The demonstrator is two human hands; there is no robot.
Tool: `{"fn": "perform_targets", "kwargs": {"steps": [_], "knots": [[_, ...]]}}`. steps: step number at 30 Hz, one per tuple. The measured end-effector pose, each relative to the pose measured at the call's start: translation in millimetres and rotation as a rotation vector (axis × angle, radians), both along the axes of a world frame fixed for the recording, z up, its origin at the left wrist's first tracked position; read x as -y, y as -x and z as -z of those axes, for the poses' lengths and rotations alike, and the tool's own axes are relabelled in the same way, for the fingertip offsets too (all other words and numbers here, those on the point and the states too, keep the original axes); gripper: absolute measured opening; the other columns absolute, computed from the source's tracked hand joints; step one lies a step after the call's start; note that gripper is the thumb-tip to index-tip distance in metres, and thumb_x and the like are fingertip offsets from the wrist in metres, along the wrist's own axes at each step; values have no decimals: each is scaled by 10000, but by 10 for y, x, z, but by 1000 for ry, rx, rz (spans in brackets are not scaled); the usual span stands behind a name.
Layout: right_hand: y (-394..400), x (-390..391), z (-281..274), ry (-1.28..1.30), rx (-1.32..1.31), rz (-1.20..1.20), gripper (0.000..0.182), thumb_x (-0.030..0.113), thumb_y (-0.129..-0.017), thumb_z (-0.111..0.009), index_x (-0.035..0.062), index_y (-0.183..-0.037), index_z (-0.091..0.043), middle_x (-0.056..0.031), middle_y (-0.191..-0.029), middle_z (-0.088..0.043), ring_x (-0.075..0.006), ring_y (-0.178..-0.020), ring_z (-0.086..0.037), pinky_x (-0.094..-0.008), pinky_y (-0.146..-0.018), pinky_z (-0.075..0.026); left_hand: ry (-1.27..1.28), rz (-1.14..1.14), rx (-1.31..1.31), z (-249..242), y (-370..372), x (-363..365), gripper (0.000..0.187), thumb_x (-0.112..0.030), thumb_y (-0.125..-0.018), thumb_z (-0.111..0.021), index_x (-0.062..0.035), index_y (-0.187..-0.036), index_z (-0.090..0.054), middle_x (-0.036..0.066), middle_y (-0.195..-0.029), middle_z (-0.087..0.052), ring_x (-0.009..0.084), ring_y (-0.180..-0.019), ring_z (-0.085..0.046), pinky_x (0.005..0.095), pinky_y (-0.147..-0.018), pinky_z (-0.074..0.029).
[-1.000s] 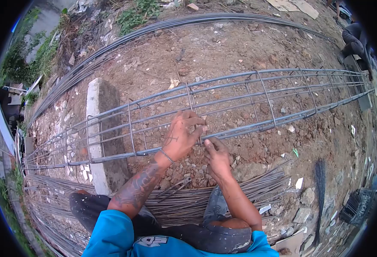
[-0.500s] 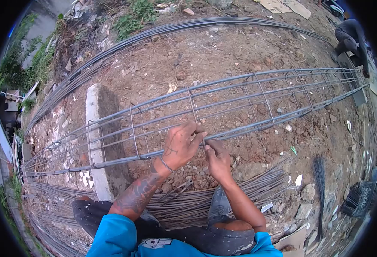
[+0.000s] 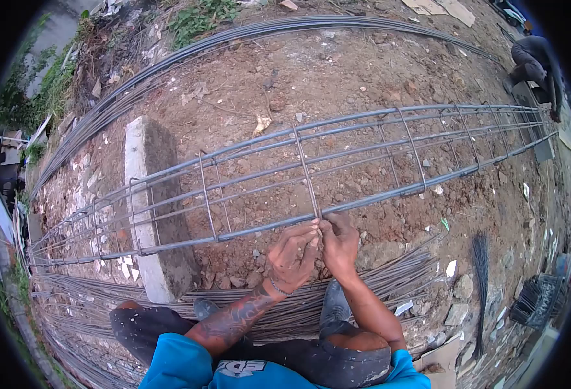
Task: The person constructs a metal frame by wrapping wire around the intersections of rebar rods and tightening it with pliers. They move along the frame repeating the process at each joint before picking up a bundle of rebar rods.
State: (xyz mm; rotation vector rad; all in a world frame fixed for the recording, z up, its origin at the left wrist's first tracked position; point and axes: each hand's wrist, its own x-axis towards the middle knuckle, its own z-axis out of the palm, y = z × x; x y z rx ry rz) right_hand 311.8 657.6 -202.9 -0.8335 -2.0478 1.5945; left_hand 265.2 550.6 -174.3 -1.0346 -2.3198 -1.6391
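Observation:
A long rebar cage [image 3: 259, 228] runs across the view, with thin square stirrups [image 3: 305, 162] around its bars. Under the near bar, at the foot of one stirrup, both hands meet. My left hand [image 3: 293, 258] has its fingers pinched together at that joint. Right beside it, my right hand [image 3: 340, 245] is also closed, fingertips against the bar and stirrup. Whatever lies between the fingertips is too small to make out.
A concrete block [image 3: 144, 214] supports the cage at left. Loose rods [image 3: 266, 318] lie by my feet, more rods [image 3: 285, 24] beyond the cage. A wire bundle [image 3: 481, 285] lies at right. Another person [image 3: 533, 65] crouches at the cage's far right end.
My left hand has moved down and right, from above the near bar to below it. My right hand has shifted slightly right. The near bar and stirrup now sit a little differently in view.

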Motion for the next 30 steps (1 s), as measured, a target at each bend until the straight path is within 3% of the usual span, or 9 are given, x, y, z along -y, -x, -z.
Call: {"fn": "perform_targets", "kwargs": {"steps": [6,11,17,21,23,24,25,27,30], "knots": [[-16,-76,143,68,-1,-59,196,101,-787,-654,-53,-907,-645,-139,-876,-613,-262,-822,-586,-340,-761,-451,9,-143,103,214,-130,80,99,-2,-817,-625,4,-908,-586,157,-899,-628,309,-820,-634,368,-714,-511],[-49,-129,58,357,16,-117,219,109,-848,-633,-41,-1007,-631,-39,-884,-558,-99,-763,-515,-231,-641,-425,10,-152,118,343,-110,115,95,3,-825,-605,4,-916,-580,158,-880,-622,317,-806,-628,373,-696,-505],[-55,-127,42,510,44,-69,202,78,-894,-558,-50,-1040,-611,-14,-880,-532,-85,-695,-483,-221,-577,-395,30,-104,119,-27,69,12,91,-22,-865,-563,14,-948,-568,162,-911,-635,311,-779,-627,362,-686,-503],[-42,-133,225,226,22,-172,194,70,-909,-523,-46,-1042,-604,-4,-853,-518,-85,-668,-471,-224,-551,-375,77,-43,226,-280,59,0,95,-49,-906,-523,21,-961,-556,169,-959,-644,303,-816,-647,353,-698,-510],[-64,-94,259,777,-199,-113,182,73,-914,-509,-36,-1025,-605,-4,-827,-516,-85,-656,-464,-230,-546,-366,100,-40,335,-246,-1,60,103,-56,-916,-512,23,-971,-549,171,-974,-646,302,-837,-653,350,-705,-514],[-81,-128,290,918,-271,-106,172,105,-888,-581,-30,-989,-612,-3,-808,-504,-77,-656,-461,-231,-554,-370,40,-55,267,-106,-33,90,109,-70,-923,-506,21,-976,-537,176,-970,-650,294,-849,-656,351,-722,-513],[-66,-114,277,921,-266,-108,172,105,-888,-581,-30,-989,-612,-3,-808,-504,-77,-656,-461,-231,-554,-370,-21,-69,200,27,-73,116,117,-84,-931,-500,19,-980,-526,180,-965,-655,286,-861,-660,353,-740,-512],[-4,-69,237,302,-100,-97,211,146,-838,-671,-20,-955,-613,-2,-786,-487,-73,-638,-443,-231,-554,-366,-26,-64,209,218,-145,174,118,-76,-927,-505,19,-995,-518,184,-969,-651,292,-865,-659,362,-740,-519],[24,-86,238,309,-68,-69,269,173,-771,-749,-10,-914,-613,-7,-764,-488,-77,-610,-422,-242,-539,-362,-6,-47,137,419,-84,230,127,-33,-898,-522,5,-1018,-513,181,-999,-643,306,-880,-655,379,-734,-528]]}}
